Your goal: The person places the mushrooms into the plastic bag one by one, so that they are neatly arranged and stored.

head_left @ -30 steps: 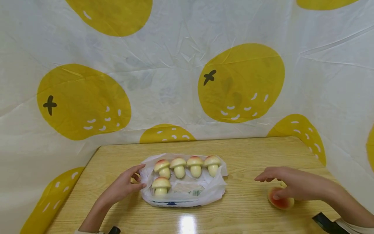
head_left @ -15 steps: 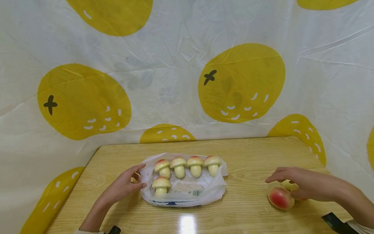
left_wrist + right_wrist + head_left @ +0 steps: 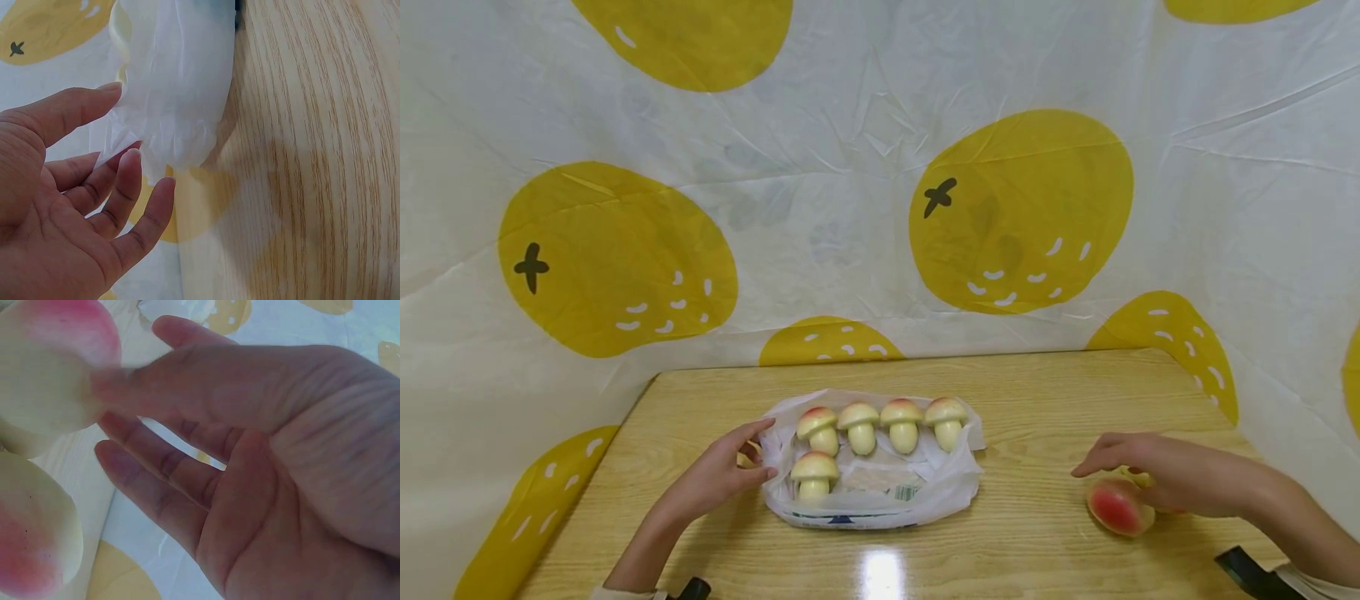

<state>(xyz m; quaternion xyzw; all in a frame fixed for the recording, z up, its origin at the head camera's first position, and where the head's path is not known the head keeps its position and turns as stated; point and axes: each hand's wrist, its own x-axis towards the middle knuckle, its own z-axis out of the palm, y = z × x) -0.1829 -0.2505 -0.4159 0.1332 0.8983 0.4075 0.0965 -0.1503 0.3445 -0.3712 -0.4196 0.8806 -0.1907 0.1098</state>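
Five glossy cream mushrooms [image 3: 902,435] are contained in crinkled white plastic bag [image 3: 925,511], touched by wide-spread left hand [image 3: 717,473]; smooth, domed, red-blushed mushroom [image 3: 1114,510] is overlapped by wide-spread right hand [image 3: 1187,475].

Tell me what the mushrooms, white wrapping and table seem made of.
Mushrooms: perhaps painted plastic or foam, judging by their smooth, glossy surfaces. White wrapping: likely thin plastic, since it looks translucent and crinkled. Table: wood or wood-look laminate; grain shows, and glare suggests a shiny finish.
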